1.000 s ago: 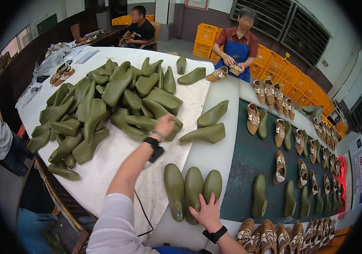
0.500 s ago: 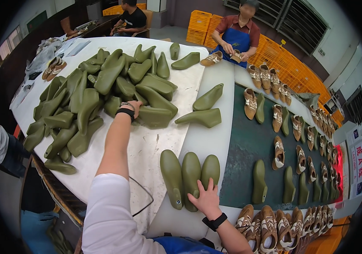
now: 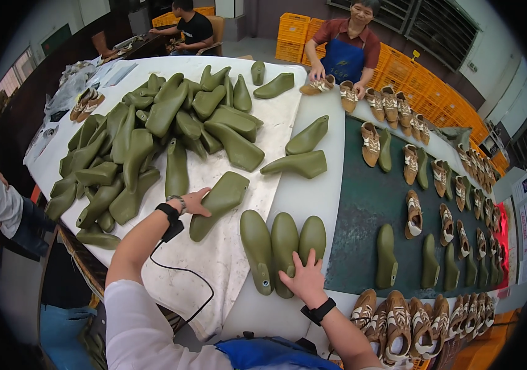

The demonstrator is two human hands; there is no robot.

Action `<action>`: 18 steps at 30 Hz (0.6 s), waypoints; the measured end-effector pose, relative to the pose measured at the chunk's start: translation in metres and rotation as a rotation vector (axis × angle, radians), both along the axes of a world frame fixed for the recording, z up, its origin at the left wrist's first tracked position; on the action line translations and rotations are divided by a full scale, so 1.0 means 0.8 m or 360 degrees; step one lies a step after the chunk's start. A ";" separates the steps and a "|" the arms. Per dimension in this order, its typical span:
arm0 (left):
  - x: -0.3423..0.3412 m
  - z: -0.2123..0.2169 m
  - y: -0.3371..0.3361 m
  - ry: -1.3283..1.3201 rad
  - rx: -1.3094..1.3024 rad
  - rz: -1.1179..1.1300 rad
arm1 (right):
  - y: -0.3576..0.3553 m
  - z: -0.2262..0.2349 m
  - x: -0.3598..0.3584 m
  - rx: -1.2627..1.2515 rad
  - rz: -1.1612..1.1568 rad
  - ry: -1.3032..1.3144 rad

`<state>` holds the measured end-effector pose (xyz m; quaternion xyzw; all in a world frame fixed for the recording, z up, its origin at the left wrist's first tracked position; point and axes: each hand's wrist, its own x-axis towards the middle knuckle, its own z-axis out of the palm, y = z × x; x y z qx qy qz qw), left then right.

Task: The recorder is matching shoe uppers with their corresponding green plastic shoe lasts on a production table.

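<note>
Right hand (image 3: 305, 279) lying flat and open, fingers spread, pressing on the near ends of a row of three olive shoe lasts (image 3: 283, 246) standing side by side at 6 o'clock, on the bare edge of the white table (image 3: 312, 191). Left hand (image 3: 192, 202) closing around the heel end of a single olive last (image 3: 219, 198) at 9 o'clock of the row, lifting or dragging it across the white cloth (image 3: 226, 265). Wrist cable (image 3: 177, 277) trailing loosely from the left wristband over the cloth; likely snagging on the last or bunching the cloth if the pull runs on. Carried last probably knocking the leftmost of the three if swung in too low, tipping the row like dominoes toward the green conveyor mat (image 3: 368, 203) at 3 o'clock. Heap of lasts (image 3: 152, 135) piling at 11 o'clock, loosely stacked; sliding likely if the cloth gets tugged. Two lasts (image 3: 303, 151) lying apart at 12 o'clock. Farther off, co-worker in blue apron (image 3: 343, 58) handling tan shoes (image 3: 393, 105).
</note>
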<state>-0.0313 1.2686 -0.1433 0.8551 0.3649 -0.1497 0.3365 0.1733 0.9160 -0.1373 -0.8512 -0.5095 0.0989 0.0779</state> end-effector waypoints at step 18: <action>0.161 -0.003 -0.050 0.0391 0.0621 0.0425 | 0.009 -0.003 -0.013 -0.0029 0.0039 0.0088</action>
